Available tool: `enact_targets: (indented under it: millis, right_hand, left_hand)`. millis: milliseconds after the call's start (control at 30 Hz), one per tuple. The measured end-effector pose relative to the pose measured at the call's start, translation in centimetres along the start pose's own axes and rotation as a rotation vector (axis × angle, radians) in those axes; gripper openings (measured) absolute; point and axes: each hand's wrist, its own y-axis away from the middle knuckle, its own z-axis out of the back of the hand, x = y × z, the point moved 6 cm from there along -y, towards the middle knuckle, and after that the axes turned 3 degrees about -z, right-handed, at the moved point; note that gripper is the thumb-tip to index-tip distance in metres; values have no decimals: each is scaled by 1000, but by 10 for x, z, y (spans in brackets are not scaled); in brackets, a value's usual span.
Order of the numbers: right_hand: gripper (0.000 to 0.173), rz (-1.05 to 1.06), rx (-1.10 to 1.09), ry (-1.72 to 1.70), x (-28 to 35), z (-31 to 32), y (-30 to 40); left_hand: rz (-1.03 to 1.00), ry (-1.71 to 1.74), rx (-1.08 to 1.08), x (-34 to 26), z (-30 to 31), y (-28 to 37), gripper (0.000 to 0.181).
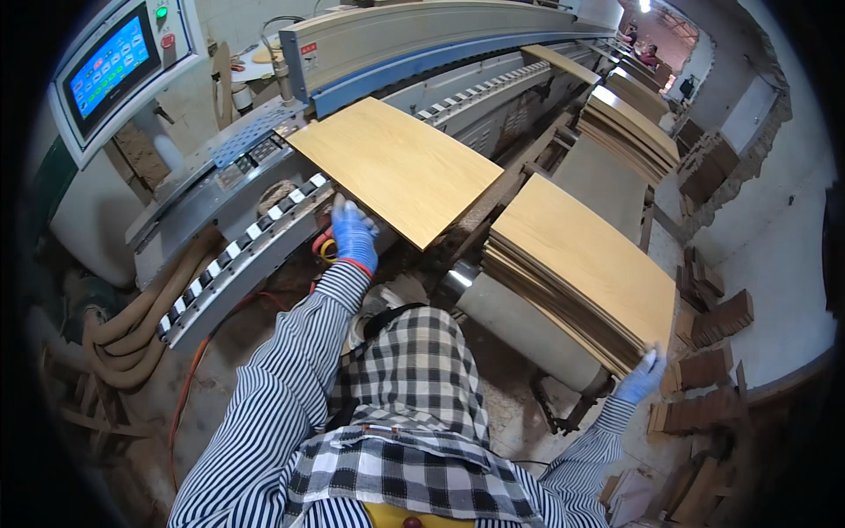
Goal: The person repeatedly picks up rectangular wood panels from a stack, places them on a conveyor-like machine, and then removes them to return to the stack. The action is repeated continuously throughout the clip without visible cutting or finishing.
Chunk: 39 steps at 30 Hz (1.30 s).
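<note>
A wood-grain panel (399,168) lies flat across the infeed end of an edge-banding machine (455,46). My left hand (354,232), in a blue glove, is at the panel's near left edge; its fingertips reach the edge, and whether they grip it cannot be told. To the right, a stack of similar panels (587,257) rests on a roller conveyor (528,330). My right hand (643,376), gloved too, is at the near right corner of that stack, with its fingers on the corner of the upper panels; how many it holds is hidden.
A control screen (112,69) stands at the upper left. A rail with small rollers (244,244) and a coiled hose (125,336) are on the left. More panel stacks (630,125) sit farther along the conveyor. Dark wooden pieces (719,317) lie by the right wall. Two people are far back.
</note>
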Motion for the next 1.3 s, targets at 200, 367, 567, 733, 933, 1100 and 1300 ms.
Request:
enact_targets:
  millis: [200,367,567,733,933,1100,1300]
  right_hand:
    - [47,-160,-69,594,-41,35,-41]
    - [51,-332,52,281,-81,24,-55]
    - [47,-274,49,327,-81,60,-35]
    - [45,-447,-147,39,-51,99,13]
    - [58,-917,91,-733,-39,75,62]
    - [58,-664,574,-606,-8,23,82]
    - [51,-633,694,-748,84,-91,151]
  left_hand:
    - [322,-754,839,80,-126,101,81]
    - [88,-1038,982,124,-148,91,92]
    - [10,-991,917,93,-122,113,79]
    - [216,-312,451,99,-68,131,48]
    - [437,-232,232,52,-7,141,34]
    - [331,-125,101,-26,33,134,44]
    - [94,-73,-2,-116,86,105,43]
